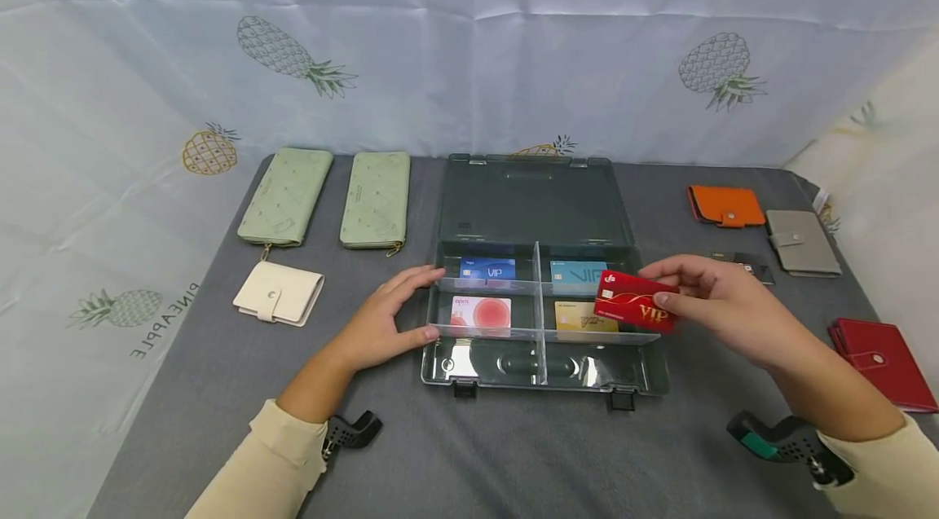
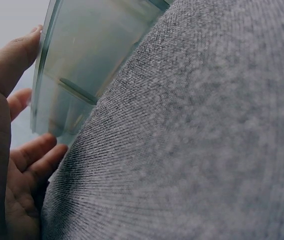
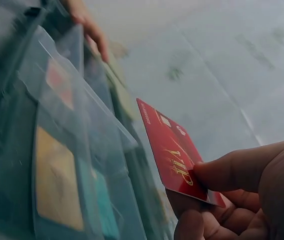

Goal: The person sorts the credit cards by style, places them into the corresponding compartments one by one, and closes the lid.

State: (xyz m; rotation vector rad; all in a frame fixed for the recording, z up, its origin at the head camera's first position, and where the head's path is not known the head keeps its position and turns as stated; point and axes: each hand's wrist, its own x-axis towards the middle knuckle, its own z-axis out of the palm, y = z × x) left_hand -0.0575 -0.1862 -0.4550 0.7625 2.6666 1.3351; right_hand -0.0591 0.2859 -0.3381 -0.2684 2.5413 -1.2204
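Between thumb and fingers, my right hand [image 1: 722,303] pinches a red VIP card [image 1: 635,301] by its right end, above the right side of the dark plastic box [image 1: 433,356]. The right wrist view shows the same card [image 3: 169,155] tilted beside the box. My left hand [image 1: 381,323] rests its thumb and fingertips on the box's left edge, fingers extended. Clear dividers part the box into compartments. A blue VIP card [image 1: 487,269] and a light blue card [image 1: 575,274] lie in the back ones, a pink-and-white card [image 1: 477,314] and a gold card [image 1: 583,318] in the middle ones.
The box lid [image 1: 535,201] lies opened back. To the left are two green wallets [image 1: 286,197] and a cream wallet [image 1: 282,292]. At right lie an orange wallet [image 1: 726,204], a grey wallet [image 1: 803,244], a red wallet [image 1: 883,364] and a dark card [image 1: 759,268].
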